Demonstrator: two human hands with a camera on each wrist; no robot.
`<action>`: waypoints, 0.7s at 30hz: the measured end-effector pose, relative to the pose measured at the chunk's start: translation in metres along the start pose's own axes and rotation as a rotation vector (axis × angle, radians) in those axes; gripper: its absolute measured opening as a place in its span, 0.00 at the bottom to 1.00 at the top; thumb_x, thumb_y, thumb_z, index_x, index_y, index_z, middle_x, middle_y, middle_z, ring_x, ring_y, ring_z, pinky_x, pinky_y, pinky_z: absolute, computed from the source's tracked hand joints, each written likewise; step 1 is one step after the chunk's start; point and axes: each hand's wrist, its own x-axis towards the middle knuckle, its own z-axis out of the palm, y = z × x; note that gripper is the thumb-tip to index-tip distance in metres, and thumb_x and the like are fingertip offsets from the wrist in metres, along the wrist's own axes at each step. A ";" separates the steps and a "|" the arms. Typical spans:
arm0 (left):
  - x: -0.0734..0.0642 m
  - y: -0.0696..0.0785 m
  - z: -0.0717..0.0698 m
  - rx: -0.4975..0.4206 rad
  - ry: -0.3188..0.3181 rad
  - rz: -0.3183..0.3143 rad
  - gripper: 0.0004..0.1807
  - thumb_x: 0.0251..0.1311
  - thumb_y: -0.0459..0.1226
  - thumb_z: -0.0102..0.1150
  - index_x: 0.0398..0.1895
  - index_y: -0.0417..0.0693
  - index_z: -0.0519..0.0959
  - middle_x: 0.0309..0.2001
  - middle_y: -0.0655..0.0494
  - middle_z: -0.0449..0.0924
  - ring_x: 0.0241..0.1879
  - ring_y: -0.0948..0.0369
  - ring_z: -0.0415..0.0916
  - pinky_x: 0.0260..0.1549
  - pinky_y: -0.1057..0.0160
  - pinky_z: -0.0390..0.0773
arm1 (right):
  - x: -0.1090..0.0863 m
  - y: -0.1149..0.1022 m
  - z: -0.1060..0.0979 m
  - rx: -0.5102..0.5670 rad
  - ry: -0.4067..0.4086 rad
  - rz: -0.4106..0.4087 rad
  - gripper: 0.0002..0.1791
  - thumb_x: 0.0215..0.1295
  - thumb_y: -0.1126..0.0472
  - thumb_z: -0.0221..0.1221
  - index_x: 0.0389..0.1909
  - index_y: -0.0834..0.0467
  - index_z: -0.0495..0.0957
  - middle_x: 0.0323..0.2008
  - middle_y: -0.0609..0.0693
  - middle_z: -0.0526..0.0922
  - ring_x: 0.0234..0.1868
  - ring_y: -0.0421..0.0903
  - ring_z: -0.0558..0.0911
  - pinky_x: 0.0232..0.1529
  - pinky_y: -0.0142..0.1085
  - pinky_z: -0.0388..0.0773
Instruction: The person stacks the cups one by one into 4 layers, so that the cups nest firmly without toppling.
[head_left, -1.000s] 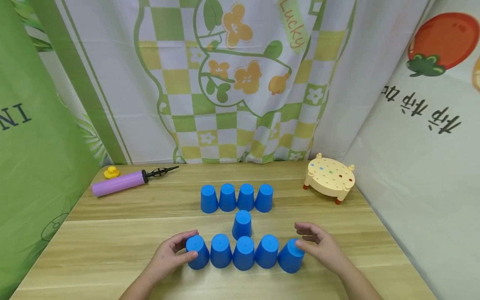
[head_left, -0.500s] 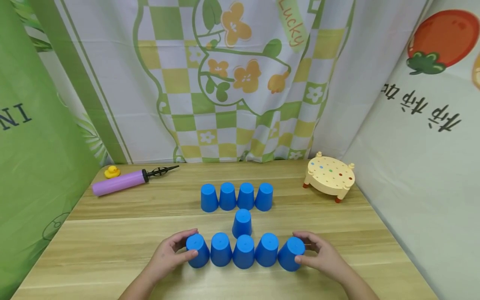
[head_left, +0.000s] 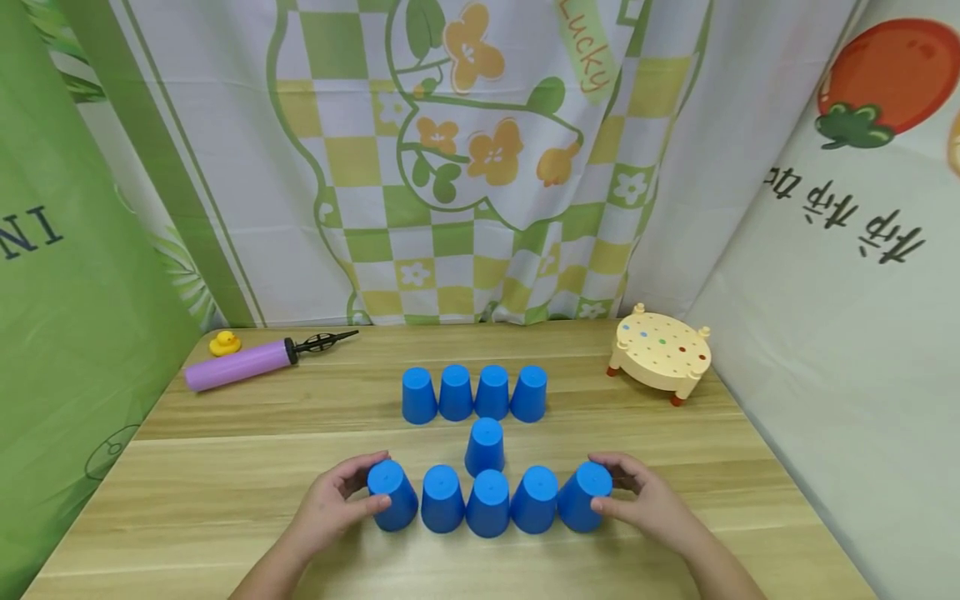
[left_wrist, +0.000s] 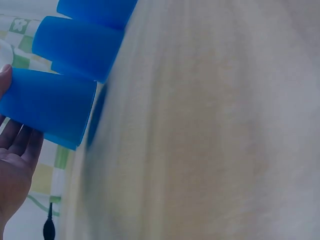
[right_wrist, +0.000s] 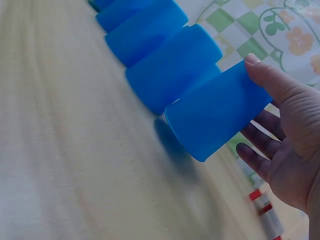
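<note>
Blue cups stand upside down in a front row in the head view. My left hand (head_left: pixel 330 507) grips the leftmost cup (head_left: pixel 394 498), thumb on its near side and fingers behind. At the other end, my right hand (head_left: pixel 651 505) holds the rightmost cup (head_left: pixel 583 498) the same way. Both wrist views show a shadow under the held left cup (left_wrist: pixel 50 105) and right cup (right_wrist: pixel 215 115), each slightly off the table. Between them are three cups, the middle one (head_left: pixel 488 503) among them. A single cup (head_left: pixel 484 448) stands just behind it.
Farther back is a row of several blue cups, one (head_left: pixel 455 394) near its middle. A purple hand pump (head_left: pixel 240 367) and yellow rubber duck (head_left: pixel 225 343) lie at back left. A cream toy stand (head_left: pixel 660 354) with short legs is at back right. Curtains enclose the table.
My right hand has closed round the rightmost cup, its fingers now behind it. Both end cups have risen slightly, the left one also shifting a little left. The other cups stay put.
</note>
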 end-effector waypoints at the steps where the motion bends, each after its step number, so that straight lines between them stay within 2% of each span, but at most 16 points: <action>1: 0.001 0.003 -0.002 0.005 0.013 0.006 0.31 0.53 0.35 0.71 0.61 0.37 0.74 0.59 0.41 0.78 0.49 0.74 0.77 0.52 0.76 0.75 | 0.002 -0.002 -0.002 -0.005 0.011 -0.023 0.33 0.58 0.57 0.69 0.62 0.63 0.71 0.56 0.61 0.79 0.53 0.49 0.79 0.52 0.39 0.80; 6: 0.012 0.021 -0.014 0.058 0.058 0.060 0.30 0.54 0.35 0.71 0.61 0.38 0.75 0.57 0.43 0.80 0.51 0.68 0.78 0.54 0.72 0.76 | 0.016 -0.018 -0.011 -0.037 0.087 -0.068 0.30 0.59 0.57 0.69 0.61 0.62 0.73 0.53 0.59 0.81 0.50 0.44 0.79 0.51 0.34 0.80; 11: 0.029 0.045 -0.023 0.085 0.075 0.065 0.31 0.57 0.39 0.69 0.64 0.41 0.73 0.59 0.43 0.79 0.59 0.51 0.76 0.60 0.55 0.77 | 0.033 -0.037 -0.019 -0.039 0.130 -0.092 0.30 0.61 0.57 0.67 0.63 0.62 0.72 0.53 0.59 0.80 0.52 0.52 0.79 0.47 0.33 0.79; 13: 0.038 0.054 -0.025 0.081 0.082 0.048 0.32 0.58 0.40 0.69 0.66 0.43 0.72 0.60 0.42 0.77 0.61 0.47 0.74 0.61 0.49 0.76 | 0.041 -0.044 -0.022 -0.035 0.135 -0.105 0.30 0.62 0.57 0.66 0.64 0.62 0.71 0.54 0.60 0.80 0.53 0.54 0.79 0.48 0.33 0.79; 16: 0.056 0.065 -0.028 0.074 0.091 0.032 0.33 0.59 0.41 0.68 0.67 0.46 0.70 0.62 0.41 0.75 0.63 0.45 0.72 0.62 0.47 0.75 | 0.055 -0.055 -0.025 -0.020 0.146 -0.104 0.31 0.63 0.55 0.66 0.65 0.60 0.70 0.55 0.60 0.79 0.55 0.55 0.78 0.49 0.36 0.80; 21: 0.088 0.076 -0.026 0.032 0.112 0.015 0.34 0.59 0.43 0.68 0.69 0.48 0.69 0.64 0.42 0.73 0.63 0.47 0.72 0.63 0.48 0.74 | 0.080 -0.071 -0.024 -0.011 0.150 -0.063 0.34 0.62 0.49 0.66 0.67 0.57 0.69 0.59 0.60 0.77 0.59 0.59 0.77 0.54 0.46 0.81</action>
